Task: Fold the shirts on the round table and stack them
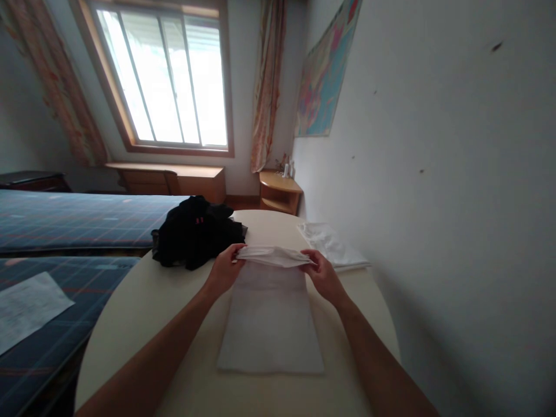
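A thin white bag [271,324], slightly see-through, lies flat on the round cream table [125,324] in front of me. Its far end is bunched into a soft fold. My left hand [225,269] pinches the left corner of that fold between thumb and fingers. At the right corner, my right hand [320,271] grips the fold in the same way. Just past my left hand sits a heap of black cloth [195,231] with a small pink mark. Beyond my right hand lies another crumpled white piece [332,246], its kind unclear, near the wall.
To the left are beds with blue plaid mattresses [87,217], one bearing a sheet of paper [32,307]. A white wall [456,231] runs close along the table's right side. A desk [200,179] and a corner shelf [280,184] stand by the window.
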The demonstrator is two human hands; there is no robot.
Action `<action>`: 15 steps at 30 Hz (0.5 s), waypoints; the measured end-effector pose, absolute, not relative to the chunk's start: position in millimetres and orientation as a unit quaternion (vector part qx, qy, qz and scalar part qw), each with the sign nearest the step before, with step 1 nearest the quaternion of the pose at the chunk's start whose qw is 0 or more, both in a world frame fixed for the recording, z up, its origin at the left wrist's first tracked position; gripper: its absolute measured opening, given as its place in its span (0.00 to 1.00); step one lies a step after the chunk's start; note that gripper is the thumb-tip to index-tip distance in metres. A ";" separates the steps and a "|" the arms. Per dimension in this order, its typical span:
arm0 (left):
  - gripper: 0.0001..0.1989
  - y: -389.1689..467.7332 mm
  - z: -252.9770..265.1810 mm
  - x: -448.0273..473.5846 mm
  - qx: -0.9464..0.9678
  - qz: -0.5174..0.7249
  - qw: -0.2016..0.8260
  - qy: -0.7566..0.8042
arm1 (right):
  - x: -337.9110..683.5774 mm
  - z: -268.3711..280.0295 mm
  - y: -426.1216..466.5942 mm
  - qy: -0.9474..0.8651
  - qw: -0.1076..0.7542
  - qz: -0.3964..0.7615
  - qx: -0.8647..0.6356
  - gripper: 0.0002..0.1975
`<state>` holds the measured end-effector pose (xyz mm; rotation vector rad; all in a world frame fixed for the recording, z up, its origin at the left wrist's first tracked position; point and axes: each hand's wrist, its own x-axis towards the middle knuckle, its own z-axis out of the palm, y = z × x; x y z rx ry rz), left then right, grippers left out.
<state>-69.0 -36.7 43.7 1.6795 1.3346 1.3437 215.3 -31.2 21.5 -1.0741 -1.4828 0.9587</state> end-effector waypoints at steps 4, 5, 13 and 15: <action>0.17 -37.1 47.0 -74.1 0.621 0.528 0.330 0.477 | 213.9 26.8 -34.3 -0.639 0.525 0.378 -0.415 0.21; 0.17 -37.9 46.8 -75.8 0.616 0.531 0.347 0.468 | 214.6 27.8 -35.7 -0.642 0.523 0.379 -0.412 0.20; 0.19 -58.7 61.6 -97.8 0.642 0.391 0.531 0.392 | 240.8 38.5 -52.5 -0.638 0.452 0.481 -0.397 0.21; 0.19 -63.7 65.4 -104.5 0.648 0.337 0.562 0.388 | 246.7 43.2 -58.5 -0.653 0.406 0.507 -0.390 0.20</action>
